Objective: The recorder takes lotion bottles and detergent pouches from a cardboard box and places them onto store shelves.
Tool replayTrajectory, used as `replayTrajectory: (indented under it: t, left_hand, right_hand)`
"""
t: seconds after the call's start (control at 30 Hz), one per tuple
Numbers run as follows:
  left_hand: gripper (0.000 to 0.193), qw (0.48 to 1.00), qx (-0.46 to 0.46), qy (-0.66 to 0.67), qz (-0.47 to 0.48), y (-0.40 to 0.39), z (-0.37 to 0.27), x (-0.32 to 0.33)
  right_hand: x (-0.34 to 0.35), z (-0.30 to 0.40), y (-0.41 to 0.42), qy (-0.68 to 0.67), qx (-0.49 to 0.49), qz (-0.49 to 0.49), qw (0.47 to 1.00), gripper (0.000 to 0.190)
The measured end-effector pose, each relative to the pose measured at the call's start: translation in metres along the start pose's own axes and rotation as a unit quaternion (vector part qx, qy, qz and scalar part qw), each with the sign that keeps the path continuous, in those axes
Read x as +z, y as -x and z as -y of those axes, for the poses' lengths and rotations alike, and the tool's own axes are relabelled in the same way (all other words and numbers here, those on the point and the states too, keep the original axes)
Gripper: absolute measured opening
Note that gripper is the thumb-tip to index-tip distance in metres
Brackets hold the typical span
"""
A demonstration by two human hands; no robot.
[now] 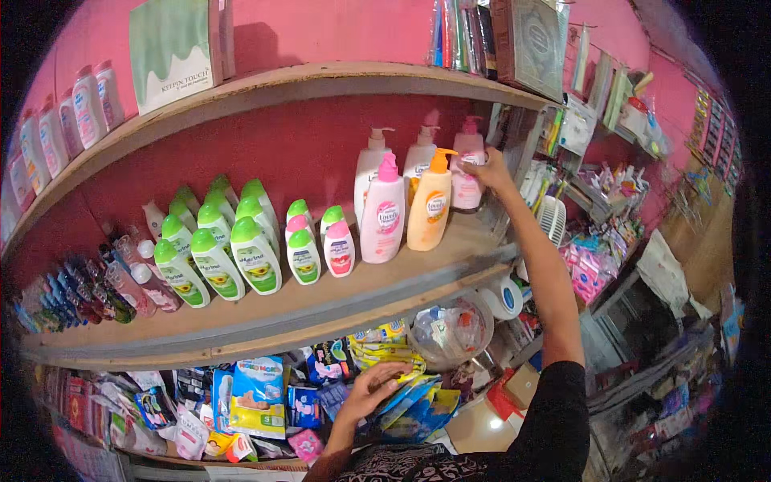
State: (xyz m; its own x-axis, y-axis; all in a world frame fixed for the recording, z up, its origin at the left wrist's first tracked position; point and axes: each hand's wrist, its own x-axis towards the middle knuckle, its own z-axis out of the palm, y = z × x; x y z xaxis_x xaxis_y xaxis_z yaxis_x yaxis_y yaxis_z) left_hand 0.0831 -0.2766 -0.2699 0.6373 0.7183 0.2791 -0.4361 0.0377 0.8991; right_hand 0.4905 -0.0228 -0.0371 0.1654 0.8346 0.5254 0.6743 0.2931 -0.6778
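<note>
My right hand [489, 172] grips a pink pump bottle of lotion [467, 190] at the right end of the wooden shelf [337, 288]. Next to it stand an orange-capped pump bottle [429, 208], a pale pink pump bottle [383, 220], and two more pump bottles behind them. Lower down, my left hand [376, 385] hovers in front of yellow and blue packets [415, 406], fingers apart and slightly curled. Nothing shows in it; whether it touches the packets I cannot tell.
Left of the pump bottles stand small bottles [303, 258] and several green-capped Marina bottles [258, 260]. Perfume bottles [144, 286] fill the far left. An upper shelf [337, 75] runs overhead. Below are a diaper pack [258, 394] and a clear round tub [452, 331].
</note>
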Motion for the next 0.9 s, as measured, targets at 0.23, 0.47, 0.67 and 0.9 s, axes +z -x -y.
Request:
replayTrajectory:
  t: [0.23,0.47,0.67,0.9]
  left_hand:
    - [0.035,1.0,-0.012,0.018,-0.023,-0.02,0.032,0.019]
    - [0.036,0.998,-0.008,-0.004,-0.054,-0.031,0.043,0.017]
    - [0.037,0.996,-0.016,-0.037,-0.086,-0.026,0.051,0.022]
    - [0.035,0.993,-0.017,-0.036,-0.107,-0.025,0.055,0.029]
  right_hand:
    - [0.034,-0.04,-0.059,-0.045,-0.051,0.059,0.996,0.053]
    - [0.056,-0.097,-0.114,0.177,0.256,0.228,0.923,0.049]
    - [0.082,-0.127,-0.121,0.074,0.194,0.276,0.939,0.047]
    - [0.09,-0.143,-0.123,0.023,0.188,0.287,0.939,0.046]
